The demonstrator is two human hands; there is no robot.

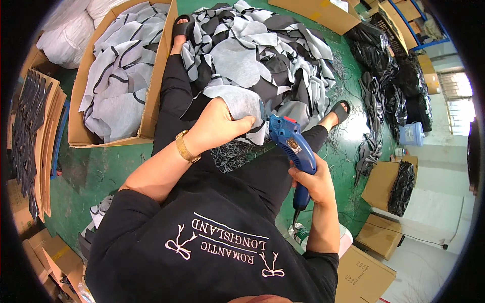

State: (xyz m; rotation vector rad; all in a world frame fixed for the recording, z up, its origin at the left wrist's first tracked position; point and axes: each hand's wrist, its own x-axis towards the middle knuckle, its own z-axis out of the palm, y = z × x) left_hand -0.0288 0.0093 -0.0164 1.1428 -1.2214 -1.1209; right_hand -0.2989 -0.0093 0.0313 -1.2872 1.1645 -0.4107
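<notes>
My left hand (221, 124) is closed on a grey fabric piece (237, 102) with dark trim, its thumb pressed on top. In my right hand (316, 180) is a blue electric fabric cutter (292, 142) with a red button, its cord running down behind the handle. The cutter's head meets the edge of the held piece; whether its blade is in the cloth I cannot tell. Just beyond both hands, between my legs, a large heap of grey and black fabric pieces (235, 61) covers the floor.
On my left stands an open cardboard box (74, 121) full of similar grey pieces. Thin dark offcuts (230, 157) litter the green floor (108, 166). Black plastic bags (373, 55) line the right side, with cartons (380, 235) and a blue-white tub (411, 134) near them.
</notes>
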